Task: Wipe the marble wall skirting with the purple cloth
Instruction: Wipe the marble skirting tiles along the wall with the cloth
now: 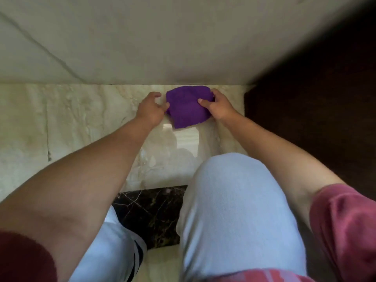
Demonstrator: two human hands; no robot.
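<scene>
A folded purple cloth (186,106) lies on the glossy marble floor, its far edge right at the foot of the pale, grey-veined marble wall skirting (142,58). My right hand (216,107) grips the cloth's right side, thumb on top. At the cloth's left edge, my left hand (151,109) has curled fingers and its thumb pinches the fabric. Both arms reach forward from a crouch.
A dark wooden surface (315,108) stands upright at the right, meeting the wall at the corner. My knees in light blue trousers (234,210) fill the lower frame. A black veined marble inlay (150,212) crosses the cream floor (71,123) between them.
</scene>
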